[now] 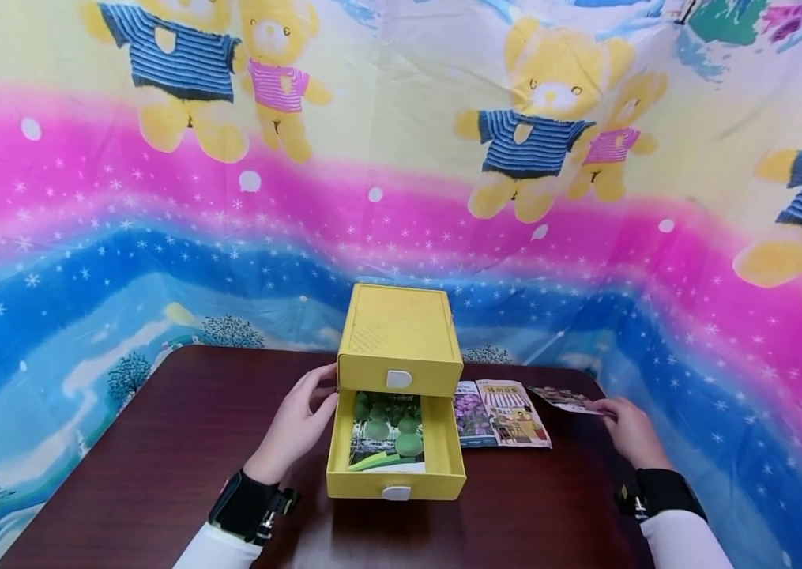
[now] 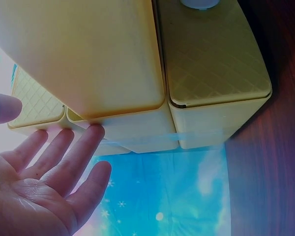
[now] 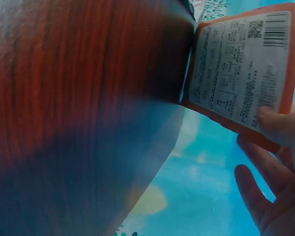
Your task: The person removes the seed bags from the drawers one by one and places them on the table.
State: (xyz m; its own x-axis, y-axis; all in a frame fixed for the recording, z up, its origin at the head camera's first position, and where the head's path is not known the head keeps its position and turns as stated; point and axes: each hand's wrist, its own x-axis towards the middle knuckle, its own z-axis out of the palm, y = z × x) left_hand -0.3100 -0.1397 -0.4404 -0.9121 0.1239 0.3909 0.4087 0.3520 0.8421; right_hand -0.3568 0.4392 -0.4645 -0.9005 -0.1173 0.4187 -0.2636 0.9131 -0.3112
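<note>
The pulled-out lower drawer (image 1: 397, 484) holds a green-pictured packet (image 1: 386, 438). Behind its front, the left hand (image 1: 294, 431), fingers relaxed and holding nothing, is beside the yellow cabinet (image 1: 401, 328); the right hand (image 1: 634, 433) pinches an orange-edged packet (image 3: 236, 69) near the right edge of the desk (image 1: 529, 498).

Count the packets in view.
4: green packet in the open drawer; purple packet and awning-print packet on the table; orange-edged packet in the right grip. Others may be hidden.
</note>
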